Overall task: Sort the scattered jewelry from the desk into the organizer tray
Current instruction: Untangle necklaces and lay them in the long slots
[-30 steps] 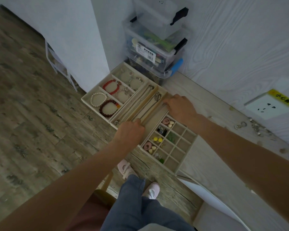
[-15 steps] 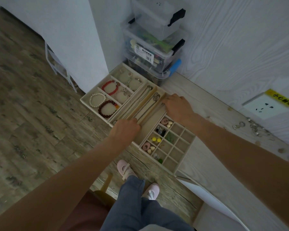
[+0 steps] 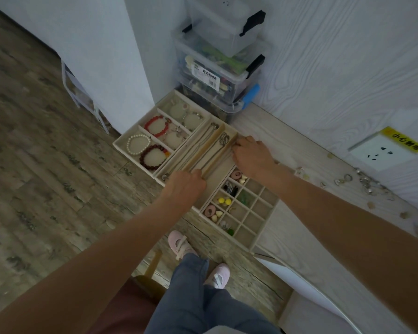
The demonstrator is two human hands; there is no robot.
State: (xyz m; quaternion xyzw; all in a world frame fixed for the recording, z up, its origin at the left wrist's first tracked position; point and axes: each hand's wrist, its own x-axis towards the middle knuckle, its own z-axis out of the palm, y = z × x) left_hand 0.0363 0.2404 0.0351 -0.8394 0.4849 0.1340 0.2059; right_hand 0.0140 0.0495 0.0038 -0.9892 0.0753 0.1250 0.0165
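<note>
Both hands, the left hand [image 3: 184, 186] and right hand [image 3: 250, 154], seem to pinch a chain [image 3: 217, 156] over the tray [image 3: 200, 150]; lay it straight along one slot, untangled.

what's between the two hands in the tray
In the head view, the long necklace slots of the organizer tray lie between the left hand and right hand, holding thin chains stretched lengthwise.

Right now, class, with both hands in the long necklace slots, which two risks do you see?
1. The left hand and right hand hold opposite ends of a chain; it might tangle with neighbouring chains.
2. The organizer tray sits at the desk edge; a nudge could tip it.
</note>
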